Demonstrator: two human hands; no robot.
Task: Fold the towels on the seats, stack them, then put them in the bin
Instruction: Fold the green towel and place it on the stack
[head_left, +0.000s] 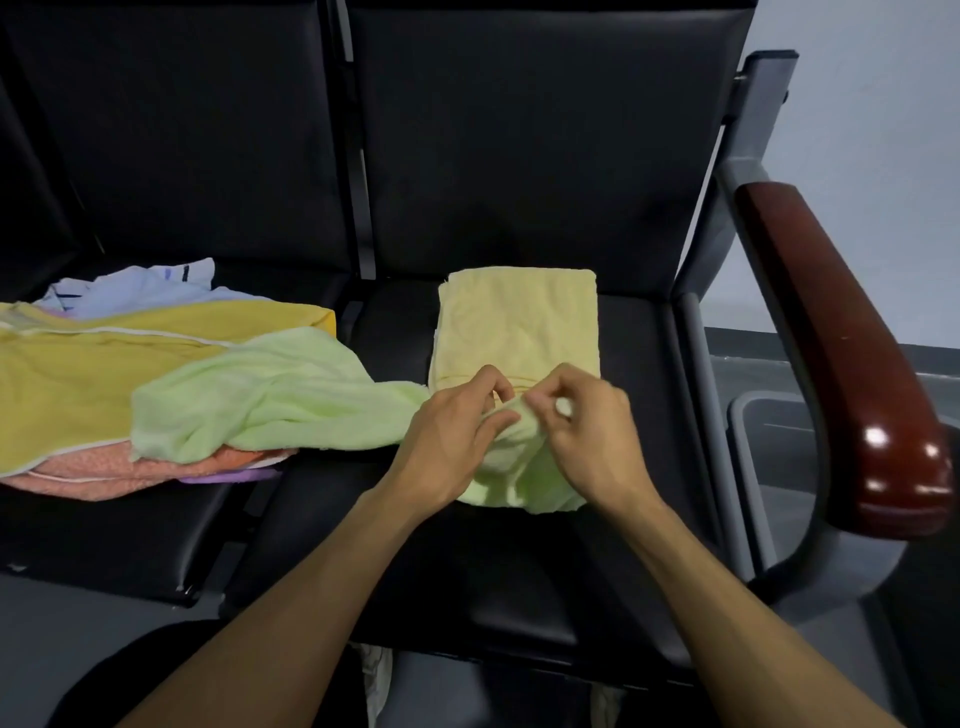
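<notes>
Your left hand (457, 431) and right hand (587, 436) meet over the front of the black padded seat (519, 597), fingers curled and pinching one end of the pale green terry towel (270, 400), apparently to find a corner before folding. The rest of it trails left onto the unfolded pile of yellow, orange and white towels (78, 374) on the next seat. Just beyond your knuckles lies a folded pale yellow towel (519, 322), likely the stack's base, with the grey bin (769, 436) waiting at right below the armrest.
</notes>
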